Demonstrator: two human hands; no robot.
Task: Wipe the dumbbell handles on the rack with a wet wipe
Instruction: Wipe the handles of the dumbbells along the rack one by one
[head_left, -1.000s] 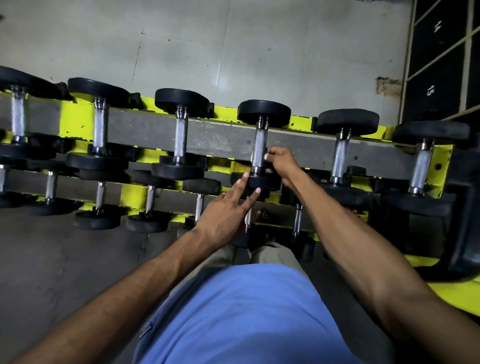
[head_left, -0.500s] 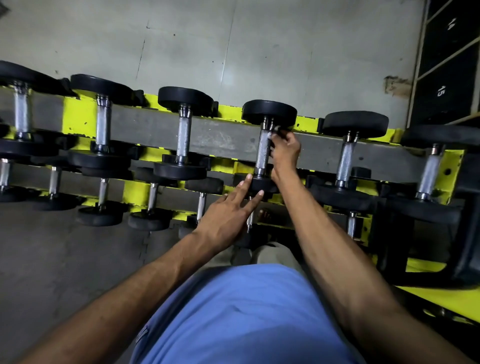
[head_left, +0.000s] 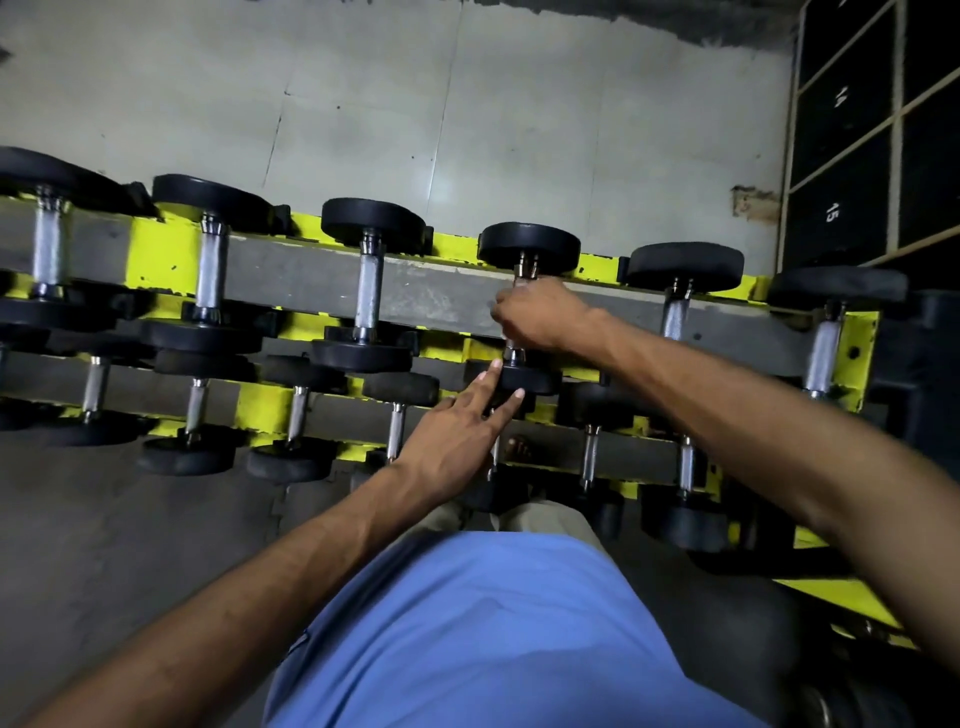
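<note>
Head view: the right hand (head_left: 540, 314) is curled tight round the handle (head_left: 513, 355) of the fourth dumbbell (head_left: 529, 247) from the left on the far row of the yellow rack (head_left: 156, 254), and any wipe is hidden inside that fist. The left hand (head_left: 452, 441) lies flat, its fingers straight and slightly spread, tips touching that dumbbell's near head (head_left: 537, 382).

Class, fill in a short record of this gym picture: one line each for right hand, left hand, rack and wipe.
right hand: curled round the dumbbell handle
left hand: fingers straight, touching that dumbbell's near head
rack: yellow and grey, two rows of dumbbells in view
wipe: not visible
</note>
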